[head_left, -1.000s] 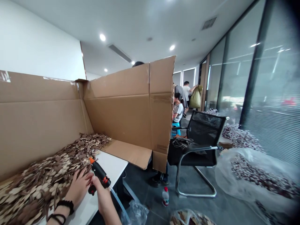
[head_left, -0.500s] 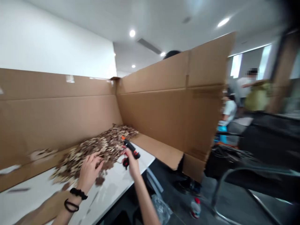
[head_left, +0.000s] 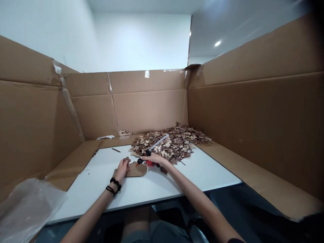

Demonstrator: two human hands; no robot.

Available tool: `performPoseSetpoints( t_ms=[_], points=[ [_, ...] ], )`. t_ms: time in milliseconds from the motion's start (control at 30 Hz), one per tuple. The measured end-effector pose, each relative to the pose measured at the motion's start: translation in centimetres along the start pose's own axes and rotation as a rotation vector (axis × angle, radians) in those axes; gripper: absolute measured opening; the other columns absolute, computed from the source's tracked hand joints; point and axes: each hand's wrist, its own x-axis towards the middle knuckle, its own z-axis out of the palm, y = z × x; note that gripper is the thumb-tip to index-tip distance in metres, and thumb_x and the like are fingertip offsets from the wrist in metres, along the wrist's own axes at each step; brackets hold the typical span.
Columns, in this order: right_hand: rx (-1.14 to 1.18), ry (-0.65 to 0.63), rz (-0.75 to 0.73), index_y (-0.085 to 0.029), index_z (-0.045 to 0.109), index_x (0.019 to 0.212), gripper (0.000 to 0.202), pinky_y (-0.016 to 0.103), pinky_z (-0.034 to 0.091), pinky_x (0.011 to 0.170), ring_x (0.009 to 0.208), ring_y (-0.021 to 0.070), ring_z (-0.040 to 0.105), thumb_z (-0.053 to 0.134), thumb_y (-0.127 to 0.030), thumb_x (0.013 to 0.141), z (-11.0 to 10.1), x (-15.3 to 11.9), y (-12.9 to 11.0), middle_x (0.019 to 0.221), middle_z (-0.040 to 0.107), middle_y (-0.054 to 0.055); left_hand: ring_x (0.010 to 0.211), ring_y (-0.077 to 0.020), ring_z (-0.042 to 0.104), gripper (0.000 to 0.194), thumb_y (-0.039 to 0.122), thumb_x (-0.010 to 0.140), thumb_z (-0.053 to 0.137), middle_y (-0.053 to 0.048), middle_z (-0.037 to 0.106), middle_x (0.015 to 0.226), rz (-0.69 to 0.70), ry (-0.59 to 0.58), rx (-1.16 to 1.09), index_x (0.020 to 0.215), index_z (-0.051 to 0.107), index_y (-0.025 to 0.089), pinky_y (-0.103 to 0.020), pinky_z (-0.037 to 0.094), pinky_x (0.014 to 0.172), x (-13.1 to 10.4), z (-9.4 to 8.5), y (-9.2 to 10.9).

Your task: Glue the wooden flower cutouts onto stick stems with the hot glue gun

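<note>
My left hand pinches a small brown flower-shaped piece at the left end of a flat cardboard piece. In my right hand is a black glue gun, its orange tip pointing down-left just above the cardboard piece. A pale glue stick sticks out from the gun's back. Right behind my right hand lies a large heap of brown and cream wooden pieces on the white table.
Tall cardboard walls stand around the table's back and sides. Clear plastic lies at the front left. A thin brown strip and a white scrap are towards the back left.
The view has swung left. My left hand has left the heap and now holds a flower-shaped piece by the cardboard piece. The glue gun has turned from pointing up to pointing down-left.
</note>
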Motion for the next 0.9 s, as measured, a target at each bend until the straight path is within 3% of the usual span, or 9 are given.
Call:
performPoseSetpoints(
  t_ms=[100,200,267,400,500,700,900],
  points=[
    [-0.027,-0.013,0.025,-0.015,0.066,0.053,0.053,0.027,0.048,0.044,0.04,0.0143,0.053,0.062,-0.065,0.071,-0.4,1.1,0.6,0.049,0.063,0.007,0.048,-0.0069,0.042,0.031,0.043,0.07,0.062,0.0,0.059,0.067,0.004,-0.136,0.0,0.081,0.057,0.015,-0.02,0.029,0.046,1.3,-0.6,2.3],
    [-0.037,-0.016,-0.026,-0.017,0.064,0.049,0.051,0.03,0.047,0.044,0.039,0.016,0.052,0.062,-0.063,0.072,-0.9,1.3,0.5,0.044,0.06,0.007,0.046,-0.0057,0.041,0.023,0.035,0.069,0.064,0.001,0.058,0.066,0.082,-0.137,-0.052,0.078,0.059,0.015,-0.02,0.028,0.044,3.1,-0.7,3.9],
    [-0.034,-0.023,-0.029,-0.017,0.064,0.049,0.05,0.031,0.047,0.044,0.039,0.0167,0.051,0.063,-0.062,0.072,-0.9,1.2,0.4,0.045,0.06,0.008,0.044,-0.0051,0.041,0.019,0.032,0.069,0.063,0.002,0.056,0.064,0.107,-0.099,-0.12,0.076,0.056,0.016,-0.019,0.027,0.043,4.2,0.0,3.5],
    [0.022,0.052,-0.052,-0.018,0.064,0.051,0.049,0.031,0.045,0.044,0.038,0.0157,0.05,0.061,-0.062,0.073,-0.5,1.2,0.4,0.045,0.059,0.007,0.037,-0.0042,0.036,0.021,0.035,0.072,0.061,0.006,0.051,0.056,0.053,-0.04,-0.201,0.074,0.05,0.017,-0.019,0.022,0.038,4.8,1.8,0.6],
    [0.019,0.073,-0.027,-0.018,0.06,0.048,0.049,0.029,0.041,0.04,0.035,0.0141,0.047,0.065,-0.062,0.069,0.0,1.3,0.7,0.043,0.057,0.006,0.037,-0.0041,0.038,0.022,0.036,0.072,0.061,0.007,0.049,0.054,-0.001,-0.02,-0.251,0.074,0.049,0.017,-0.018,0.025,0.039,4.7,1.8,-0.7],
    [0.017,0.167,-0.114,-0.019,0.056,0.048,0.048,0.025,0.037,0.041,0.039,0.0121,0.046,0.065,-0.061,0.069,1.2,1.7,1.9,0.044,0.057,0.002,0.04,-0.0036,0.042,0.021,0.034,0.073,0.06,0.006,0.052,0.056,-0.05,0.006,-0.32,0.08,0.05,0.016,-0.017,0.031,0.041,4.8,0.8,-0.5],
    [0.071,0.051,-0.029,-0.018,0.055,0.048,0.056,0.025,0.034,0.038,0.036,0.012,0.044,0.056,-0.067,0.074,1.8,1.8,3.0,0.043,0.055,0.004,0.044,-0.0039,0.048,0.02,0.03,0.073,0.062,0.002,0.061,0.068,-0.03,-0.007,-0.321,0.082,0.05,0.017,-0.016,0.034,0.043,4.7,0.9,-0.8]
  ],
)
